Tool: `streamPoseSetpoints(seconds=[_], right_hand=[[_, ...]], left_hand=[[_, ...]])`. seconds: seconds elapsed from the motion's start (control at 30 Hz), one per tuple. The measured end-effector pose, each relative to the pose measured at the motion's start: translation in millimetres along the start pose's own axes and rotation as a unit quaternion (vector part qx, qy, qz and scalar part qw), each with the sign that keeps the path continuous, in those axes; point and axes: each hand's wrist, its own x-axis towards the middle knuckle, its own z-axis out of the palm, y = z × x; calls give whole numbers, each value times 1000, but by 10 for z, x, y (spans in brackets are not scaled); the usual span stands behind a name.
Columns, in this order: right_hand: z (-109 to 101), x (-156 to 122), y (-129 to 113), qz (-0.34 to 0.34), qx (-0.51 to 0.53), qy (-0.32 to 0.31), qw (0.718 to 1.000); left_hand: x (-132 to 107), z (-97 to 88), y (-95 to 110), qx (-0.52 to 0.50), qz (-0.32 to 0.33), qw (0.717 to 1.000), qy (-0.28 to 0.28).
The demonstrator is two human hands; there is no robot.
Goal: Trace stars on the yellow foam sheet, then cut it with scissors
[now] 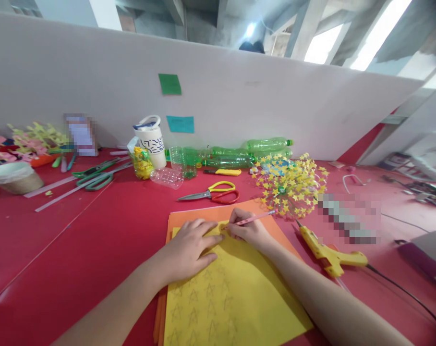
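Note:
A pink pencil [253, 219] is pinched in my right hand [249, 229], its tip end low over the far edge of a yellow sheet [254, 293]. My left hand [194, 247] lies flat on the same sheet with fingers spread, close to the right fingertips. Rows of pencilled stars [193, 295] cover the left part of the paper. Under the yellow sheet is a stack of orange paper [178, 220]. Something small near the right fingertips on the paper is partly hidden by the fingers.
Beyond the paper lie scissors [211, 193], a yellow cutter [225, 172] and green plastic bottles [232, 161]. A bundle of yellow stars [286, 187] stands right of them. A corded glue gun [328, 252] rests by my right forearm. A white tumbler [152, 144] stands near the partition.

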Motion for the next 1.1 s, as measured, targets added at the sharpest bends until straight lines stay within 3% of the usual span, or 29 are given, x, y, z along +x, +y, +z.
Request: streamPoseSetpoints(seconds=[0.8, 1.1], right_hand=[[45, 41, 55, -8, 7, 62, 998], [15, 65, 52, -26, -91, 79, 992]], left_hand=[[-2, -4, -7, 12, 1, 1000, 1], [4, -10, -4, 10, 2, 1000, 7]])
